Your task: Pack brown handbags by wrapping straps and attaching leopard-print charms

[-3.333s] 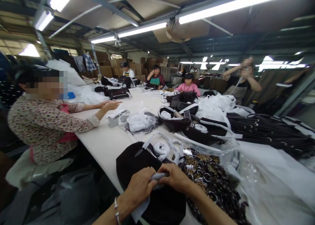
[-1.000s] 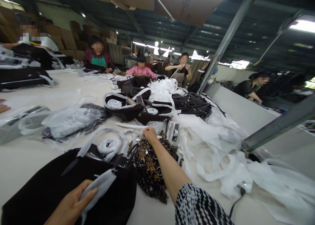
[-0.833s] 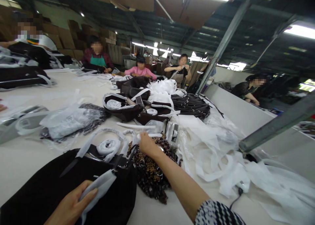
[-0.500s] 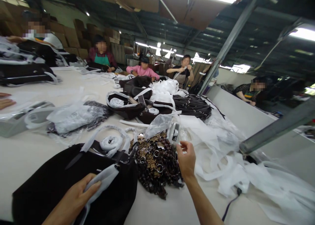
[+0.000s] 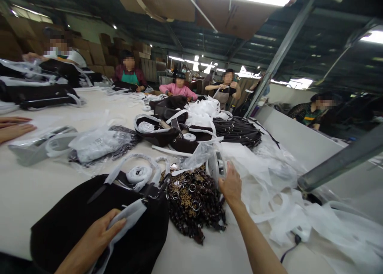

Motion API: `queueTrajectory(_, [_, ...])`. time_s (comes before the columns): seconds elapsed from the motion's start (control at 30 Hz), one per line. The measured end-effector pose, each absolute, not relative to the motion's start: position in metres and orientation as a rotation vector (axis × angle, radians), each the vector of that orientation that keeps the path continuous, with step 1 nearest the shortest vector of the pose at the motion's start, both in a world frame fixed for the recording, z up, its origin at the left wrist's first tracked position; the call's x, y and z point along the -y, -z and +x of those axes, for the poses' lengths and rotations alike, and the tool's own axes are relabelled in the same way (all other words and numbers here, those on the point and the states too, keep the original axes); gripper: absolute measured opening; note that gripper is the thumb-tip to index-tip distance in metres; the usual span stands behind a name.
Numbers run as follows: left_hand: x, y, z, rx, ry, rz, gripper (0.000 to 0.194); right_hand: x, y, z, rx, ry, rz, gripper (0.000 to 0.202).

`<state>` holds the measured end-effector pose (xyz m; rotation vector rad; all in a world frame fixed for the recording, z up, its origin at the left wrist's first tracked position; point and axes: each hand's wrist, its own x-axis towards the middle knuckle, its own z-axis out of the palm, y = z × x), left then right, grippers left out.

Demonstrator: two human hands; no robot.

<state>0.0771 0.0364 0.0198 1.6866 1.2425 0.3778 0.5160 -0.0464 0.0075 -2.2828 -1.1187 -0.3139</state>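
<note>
My left hand [image 5: 103,234] is closed around a strap wrapped in pale white sheeting [image 5: 131,214], which lies over a black bag [image 5: 72,214]. The bag rests flat at the lower left, with a white rolled strip [image 5: 139,176] at its top edge. My right hand [image 5: 232,186] is beside what looks like a small grey tape dispenser [image 5: 216,166], its fingers stretched upward and thumb apart. Whether the fingertips touch the dispenser is hard to make out. Between my hands sits a heap of leopard-print straps with metal rings [image 5: 196,198].
White sheeting [image 5: 299,210] and a dark cable [image 5: 291,248] lie at right. Beyond are dark bags [image 5: 158,136], a black strap bundle [image 5: 236,130] and a plastic-wrapped pack [image 5: 98,144]. Another person's hands [image 5: 18,128] rest at left; several people work farther back. A metal post [image 5: 281,54] slants upward.
My right hand has straightened its fingers and moved up against the side of the dispenser. My left hand keeps its hold on the wrapped strap. The whole view has shifted slightly.
</note>
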Motion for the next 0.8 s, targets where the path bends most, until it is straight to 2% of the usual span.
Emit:
queueTrajectory(0.1, [-0.037,-0.016,0.075,-1.208,-0.346,1.699,0.053,0.021,-0.036,0.496,1.514,0.419,-2.277,0.079])
queueTrajectory(0.17, [-0.038,-0.014,0.075,-1.187,-0.343,1.693,0.052,-0.011,-0.056,0.477,1.797,0.256,-2.275,0.071])
queueTrajectory(0.23, [-0.039,-0.012,0.074,-1.170,-0.341,1.685,0.051,-0.046,-0.077,0.466,1.901,0.061,-2.305,0.055])
queueTrajectory(0.33, [-0.039,-0.012,0.073,-1.152,-0.338,1.694,0.049,-0.092,-0.113,0.466,1.841,0.010,-2.338,0.031])
queueTrajectory(0.53, [-0.038,-0.020,0.075,-1.166,-0.350,1.688,0.046,-0.142,-0.182,0.475,1.609,-0.033,-2.225,0.017])
queueTrajectory(0.63, [-0.038,-0.023,0.076,-1.148,-0.355,1.688,0.044,-0.160,-0.187,0.462,1.457,-0.225,-2.142,0.010])
queueTrajectory(0.8, [-0.039,-0.022,0.075,-1.103,-0.356,1.641,0.043,-0.201,-0.164,0.411,1.188,-0.526,-1.843,0.007])
